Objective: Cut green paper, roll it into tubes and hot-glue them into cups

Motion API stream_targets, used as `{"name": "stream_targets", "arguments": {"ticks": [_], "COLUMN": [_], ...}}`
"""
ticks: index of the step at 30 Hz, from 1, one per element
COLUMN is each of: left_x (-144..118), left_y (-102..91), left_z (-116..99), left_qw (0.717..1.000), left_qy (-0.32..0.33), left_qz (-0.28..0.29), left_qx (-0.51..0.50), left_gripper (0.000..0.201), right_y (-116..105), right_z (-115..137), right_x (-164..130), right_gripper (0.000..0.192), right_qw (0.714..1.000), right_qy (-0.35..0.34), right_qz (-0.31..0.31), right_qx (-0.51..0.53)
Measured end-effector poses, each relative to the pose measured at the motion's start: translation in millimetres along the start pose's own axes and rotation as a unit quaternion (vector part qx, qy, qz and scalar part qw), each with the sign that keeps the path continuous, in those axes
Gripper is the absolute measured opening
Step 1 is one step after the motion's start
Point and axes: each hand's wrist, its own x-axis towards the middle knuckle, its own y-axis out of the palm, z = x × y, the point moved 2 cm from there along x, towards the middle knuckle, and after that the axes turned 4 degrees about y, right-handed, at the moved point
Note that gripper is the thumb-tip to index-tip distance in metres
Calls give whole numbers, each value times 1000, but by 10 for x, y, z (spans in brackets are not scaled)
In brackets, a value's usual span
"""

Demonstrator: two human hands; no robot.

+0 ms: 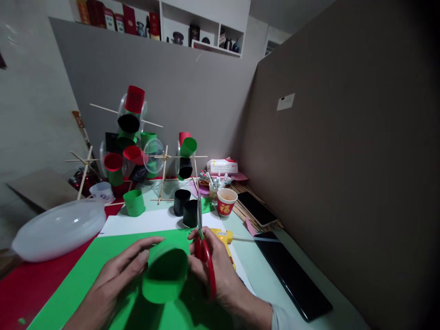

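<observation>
A green paper ring [165, 274], rolled into a short tube, is held between both hands above a green paper sheet [103, 261]. My left hand [113, 279] grips its left side with fingers curled over the top. My right hand [220, 270] touches the ring's right side and also holds red-handled scissors [205, 247], blades pointing up and away toward the black rings [185, 208].
White paper [144, 222] and red paper [24, 288] lie under the green sheet. A clear plastic lid [58, 229] sits left. Stick-and-cup models [137, 142] stand behind. A red paper cup [226, 201], yellow glue gun [223, 236], and black tablet [292, 270] lie right.
</observation>
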Motion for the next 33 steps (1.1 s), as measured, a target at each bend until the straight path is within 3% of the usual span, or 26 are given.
{"name": "stream_targets", "arguments": {"ticks": [3,6,10,15,20,24,33], "left_x": [-20,-29,-20,-10,2,14,22], "left_y": [114,130,95,51,32,-15,106], "left_z": [53,30,-93,-163,-121,-1,86], "left_qw": [987,982,991,998,994,996,988], "left_qy": [-100,-127,-118,-51,-10,9,-128], "left_qz": [27,27,13,-25,-51,-47,29], "left_qx": [-121,-141,-64,40,99,79,-84], "left_gripper": [59,60,63,61,54,44,51], "right_y": [29,51,89,106,54,44,56], "right_z": [5,1,7,-14,-36,-39,4], "right_x": [-42,-55,-53,-63,-62,-64,-89], "right_gripper": [54,53,53,51,44,49,53], "right_qw": [1000,999,999,998,997,998,997], "right_qy": [5,-6,-21,-23,-46,-46,-16], "right_qz": [20,22,21,40,27,27,74], "right_qx": [-8,-24,-35,-50,-51,-46,-31]}}
